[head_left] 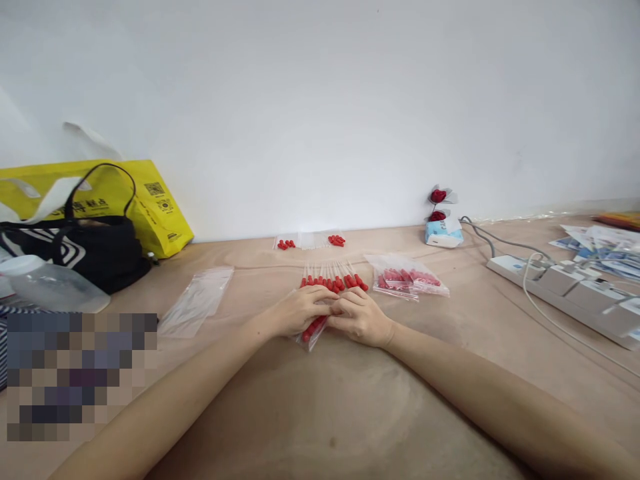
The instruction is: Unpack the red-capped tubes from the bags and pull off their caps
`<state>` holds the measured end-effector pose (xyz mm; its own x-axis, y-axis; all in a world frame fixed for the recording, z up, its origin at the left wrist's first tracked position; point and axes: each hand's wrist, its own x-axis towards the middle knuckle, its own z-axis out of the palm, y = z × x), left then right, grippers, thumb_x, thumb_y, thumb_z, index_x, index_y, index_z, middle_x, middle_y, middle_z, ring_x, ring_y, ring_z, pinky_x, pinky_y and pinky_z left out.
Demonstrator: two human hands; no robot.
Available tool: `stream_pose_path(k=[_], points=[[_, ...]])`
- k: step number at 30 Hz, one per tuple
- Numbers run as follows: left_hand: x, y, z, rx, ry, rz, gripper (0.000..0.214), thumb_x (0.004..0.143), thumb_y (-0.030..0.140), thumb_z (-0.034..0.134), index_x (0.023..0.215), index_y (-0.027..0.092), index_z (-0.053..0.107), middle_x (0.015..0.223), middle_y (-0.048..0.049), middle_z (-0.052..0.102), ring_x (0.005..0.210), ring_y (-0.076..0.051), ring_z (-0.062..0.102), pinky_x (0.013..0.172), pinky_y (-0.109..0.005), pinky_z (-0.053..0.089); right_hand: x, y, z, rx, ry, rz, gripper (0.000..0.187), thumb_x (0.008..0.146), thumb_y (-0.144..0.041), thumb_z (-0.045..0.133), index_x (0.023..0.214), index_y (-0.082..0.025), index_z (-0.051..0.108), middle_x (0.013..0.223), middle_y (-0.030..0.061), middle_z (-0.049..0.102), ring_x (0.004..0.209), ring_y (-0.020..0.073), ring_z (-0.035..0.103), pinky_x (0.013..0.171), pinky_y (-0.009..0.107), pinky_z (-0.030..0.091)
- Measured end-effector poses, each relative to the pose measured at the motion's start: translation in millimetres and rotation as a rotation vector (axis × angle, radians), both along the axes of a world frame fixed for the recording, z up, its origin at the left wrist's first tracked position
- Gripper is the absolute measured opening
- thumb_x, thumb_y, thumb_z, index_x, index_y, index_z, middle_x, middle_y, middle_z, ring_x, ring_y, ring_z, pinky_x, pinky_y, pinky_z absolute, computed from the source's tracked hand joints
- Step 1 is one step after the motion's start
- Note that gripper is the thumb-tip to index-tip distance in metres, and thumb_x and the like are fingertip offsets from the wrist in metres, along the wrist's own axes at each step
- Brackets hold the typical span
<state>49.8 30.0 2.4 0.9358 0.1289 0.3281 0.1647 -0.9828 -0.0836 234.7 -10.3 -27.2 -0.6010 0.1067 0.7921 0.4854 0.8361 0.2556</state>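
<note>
My left hand (300, 311) and my right hand (361, 318) meet in the middle of the tan table (320, 413). Their fingers are pressed together on a small clear bag of red-capped pieces (313, 331) that lies under them. Just beyond the fingertips lies a fanned row of several clear sticks with red ends (334, 280). To the right of that row sits a pile of filled clear bags (407, 277). An empty clear bag (197, 300) lies flat to the left of my left hand.
Two small clusters of loose red pieces (311, 241) lie by the wall. A yellow bag (150, 200), black bag (97, 250) and plastic bottle (50, 283) stand at left. A white power strip (565, 290) with cables, a tissue pack (443, 233) and papers (600, 243) are at right.
</note>
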Motion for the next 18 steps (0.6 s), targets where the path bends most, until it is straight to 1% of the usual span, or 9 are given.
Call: stream_pose_path(k=[5,7,11,13,16,18], points=[[-1.0,3.2,-1.2,0.127,-0.128,-0.083,0.014,0.081,0.014,0.047,0.085,0.017,0.061,0.094,-0.0058,0.062,0.091,-0.016,0.053,0.081,-0.031,0.045,2.1,0.4,-0.5,-0.008,-0.001,0.001,0.022,0.086,-0.016,0.041,0.077,-0.020,0.060,0.075,0.0020,0.055,0.072,0.0127,0.042,0.067,0.028,0.032],[-2.3,2.8,-1.8,0.190,-0.162,-0.091,0.012,0.081,0.014,0.049,0.080,0.016,0.060,0.090,-0.0052,0.063,0.090,-0.016,0.053,0.078,-0.030,0.046,3.2,0.8,-0.8,-0.018,-0.016,-0.005,0.022,0.085,-0.014,0.040,0.078,-0.019,0.060,0.075,0.0023,0.054,0.072,0.0127,0.042,0.067,0.028,0.032],[-5.3,-2.0,-3.1,0.258,-0.162,-0.040,0.015,0.080,0.009,0.045,0.079,0.016,0.059,0.087,-0.0040,0.064,0.090,-0.016,0.052,0.078,-0.030,0.046,5.1,0.8,0.2,-0.067,-0.064,-0.042,0.020,0.083,-0.012,0.040,0.078,-0.018,0.058,0.073,0.0028,0.054,0.073,0.0135,0.043,0.066,0.028,0.033],[-6.3,-5.9,-3.8,0.266,-0.152,-0.015,0.017,0.080,0.008,0.043,0.078,0.015,0.059,0.086,-0.0041,0.063,0.089,-0.016,0.051,0.079,-0.031,0.045,4.5,0.0,1.5,-0.070,-0.076,-0.058,0.017,0.083,-0.016,0.042,0.078,-0.018,0.058,0.073,0.0028,0.055,0.074,0.0139,0.043,0.066,0.028,0.033],[-6.5,-11.3,-4.5,0.262,-0.155,0.013,0.019,0.080,0.009,0.041,0.075,0.014,0.059,0.084,-0.0051,0.063,0.086,-0.017,0.052,0.079,-0.031,0.046,0.7,-2.3,3.3,-0.033,-0.082,-0.072,0.015,0.084,-0.022,0.045,0.074,-0.019,0.057,0.075,0.0018,0.056,0.073,0.0130,0.043,0.068,0.028,0.032],[-6.1,-13.6,-4.8,0.252,-0.169,0.032,0.020,0.080,0.009,0.040,0.076,0.014,0.059,0.084,-0.0059,0.062,0.085,-0.017,0.052,0.078,-0.031,0.046,-2.2,-3.9,3.5,0.011,-0.092,-0.069,0.017,0.084,-0.020,0.044,0.072,-0.019,0.056,0.074,0.0006,0.056,0.072,0.0121,0.042,0.069,0.028,0.032]])
